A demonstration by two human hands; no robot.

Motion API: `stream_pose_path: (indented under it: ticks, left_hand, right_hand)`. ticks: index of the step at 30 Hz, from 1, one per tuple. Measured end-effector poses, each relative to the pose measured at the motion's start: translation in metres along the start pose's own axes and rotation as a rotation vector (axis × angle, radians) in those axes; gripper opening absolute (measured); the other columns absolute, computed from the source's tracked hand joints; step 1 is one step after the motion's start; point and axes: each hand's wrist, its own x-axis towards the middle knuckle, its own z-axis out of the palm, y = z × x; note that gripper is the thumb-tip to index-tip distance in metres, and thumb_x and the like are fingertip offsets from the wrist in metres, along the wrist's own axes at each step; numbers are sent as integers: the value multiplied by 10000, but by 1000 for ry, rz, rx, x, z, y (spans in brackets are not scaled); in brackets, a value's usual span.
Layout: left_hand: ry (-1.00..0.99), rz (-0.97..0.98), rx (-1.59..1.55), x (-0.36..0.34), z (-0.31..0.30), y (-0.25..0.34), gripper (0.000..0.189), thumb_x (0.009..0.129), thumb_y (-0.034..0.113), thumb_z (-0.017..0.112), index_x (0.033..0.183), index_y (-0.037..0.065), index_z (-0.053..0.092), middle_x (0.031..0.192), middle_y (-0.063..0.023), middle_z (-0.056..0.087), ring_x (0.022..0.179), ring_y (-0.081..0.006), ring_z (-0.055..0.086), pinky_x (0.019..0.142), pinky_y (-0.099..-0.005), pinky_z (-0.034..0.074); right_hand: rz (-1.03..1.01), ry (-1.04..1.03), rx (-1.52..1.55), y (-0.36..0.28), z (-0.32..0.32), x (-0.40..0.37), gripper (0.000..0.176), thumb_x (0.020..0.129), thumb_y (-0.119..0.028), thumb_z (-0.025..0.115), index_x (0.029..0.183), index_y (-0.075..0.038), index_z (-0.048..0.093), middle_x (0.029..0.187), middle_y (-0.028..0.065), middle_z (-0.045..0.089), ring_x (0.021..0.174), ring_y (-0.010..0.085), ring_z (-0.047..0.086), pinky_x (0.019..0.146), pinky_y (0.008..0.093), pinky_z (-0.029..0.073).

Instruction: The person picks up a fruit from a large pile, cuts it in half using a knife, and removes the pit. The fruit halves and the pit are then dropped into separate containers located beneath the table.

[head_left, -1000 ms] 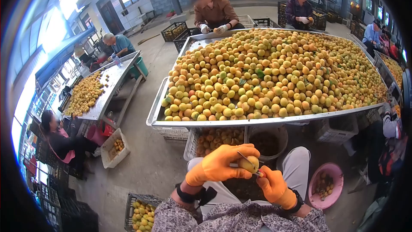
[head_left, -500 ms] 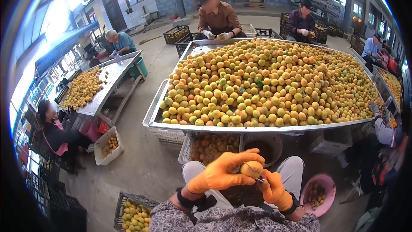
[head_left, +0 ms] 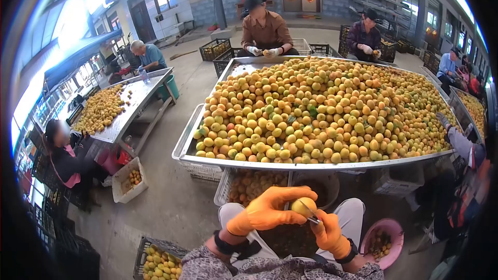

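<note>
In an orange glove, my left hand [head_left: 268, 210] is closed round a yellow apricot [head_left: 301, 206], thumb below it and fingers over its top. My right hand [head_left: 331, 234], gloved the same way, grips a small knife [head_left: 313, 219] whose thin blade lies against the fruit's right side. Both hands are above my lap. Beyond them, a large metal-rimmed table [head_left: 290, 166] carries a wide heap of apricots [head_left: 311, 114].
Under the table's near edge sits a crate of darker fruit [head_left: 254, 185]. A pink basin [head_left: 397, 238] stands right of my legs, a black crate of apricots [head_left: 139, 264] to the left. Several people work around this table and a second table [head_left: 140, 91].
The view has tilted up slightly, so the table appears lower. My left fingers have shifted over the apricot, showing more of it, and the blade now lies across its face.
</note>
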Motion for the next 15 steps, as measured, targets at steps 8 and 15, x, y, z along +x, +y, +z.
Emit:
stream_pose_path:
  ticks: [8,15]
  left_hand:
    - [92,-73,-601,12,27,-39,643,770,220,777,1285,-57,509,1181,-163,623,1108,-246,605,991,-350,458]
    - [223,-114,-322,6,15,-11,533,800,165,772,1259,8,550,1081,-86,653,949,-160,641,821,-280,519]
  right_hand:
    - [-62,218,97,19,23,0,312,964,-306,537,845,-17,543,596,101,525,489,274,513,518,321,417]
    - [26,47,16,17,-2,1,306,967,-301,538,843,-21,543,611,125,535,528,297,533,521,329,413]
